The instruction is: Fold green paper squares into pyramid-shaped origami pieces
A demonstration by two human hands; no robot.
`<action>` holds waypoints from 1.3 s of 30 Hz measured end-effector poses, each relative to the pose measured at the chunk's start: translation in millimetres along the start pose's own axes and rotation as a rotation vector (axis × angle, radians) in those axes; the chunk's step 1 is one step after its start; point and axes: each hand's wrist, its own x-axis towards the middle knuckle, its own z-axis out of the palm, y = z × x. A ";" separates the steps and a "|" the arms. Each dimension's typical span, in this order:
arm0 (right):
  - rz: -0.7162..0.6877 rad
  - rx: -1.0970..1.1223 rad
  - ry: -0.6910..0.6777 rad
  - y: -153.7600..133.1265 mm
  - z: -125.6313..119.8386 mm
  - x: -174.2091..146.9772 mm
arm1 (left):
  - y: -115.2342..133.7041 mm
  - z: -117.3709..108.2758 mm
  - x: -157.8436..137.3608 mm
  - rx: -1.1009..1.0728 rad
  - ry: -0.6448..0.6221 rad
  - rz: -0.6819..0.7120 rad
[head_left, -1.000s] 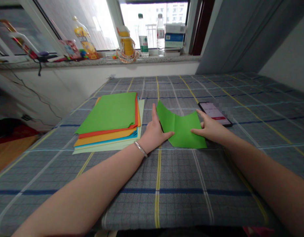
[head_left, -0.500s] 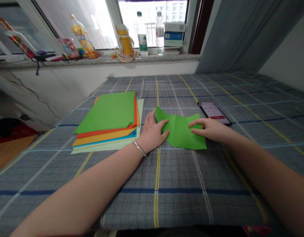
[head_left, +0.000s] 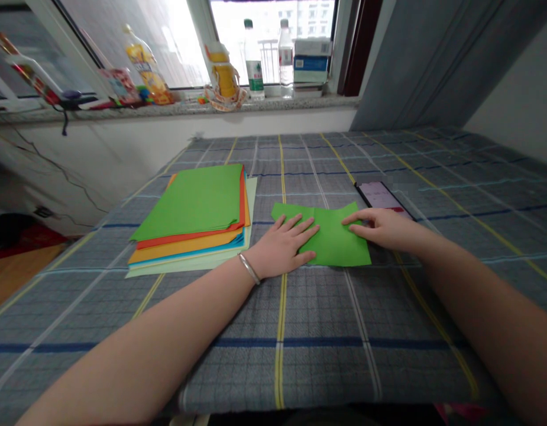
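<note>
A sheet of green paper (head_left: 333, 239) lies on the tablecloth with an upright crease near its middle and slightly raised upper corners. Palm down, my left hand (head_left: 291, 239) spreads its fingers flat over the paper's left part; a silver bangle (head_left: 249, 268) circles that wrist. At the right edge, the index finger and thumb of my right hand (head_left: 377, 228) rest on top of the paper, a little apart from each other. Its other fingers are mostly hidden. Left of my left hand is a stack of coloured paper (head_left: 193, 198), green on top with red, orange, blue and pale green below.
A phone (head_left: 379, 195) with a lit screen lies just beyond my right hand. The plaid tablecloth (head_left: 238, 367) covers the table. On the window sill (head_left: 184, 108) stand plastic bottles (head_left: 254, 65), a yellow drinking bottle (head_left: 224, 74) and stacked boxes (head_left: 311, 65).
My left hand has gone from holding the paper's raised left side to lying flat on it with fingers spread. That side is now pressed down. My right hand has barely moved.
</note>
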 end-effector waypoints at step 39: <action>-0.562 -0.134 -0.219 -11.0 -3.1 -9.7 | -4.2 -8.4 10.1 0.268 0.040 0.178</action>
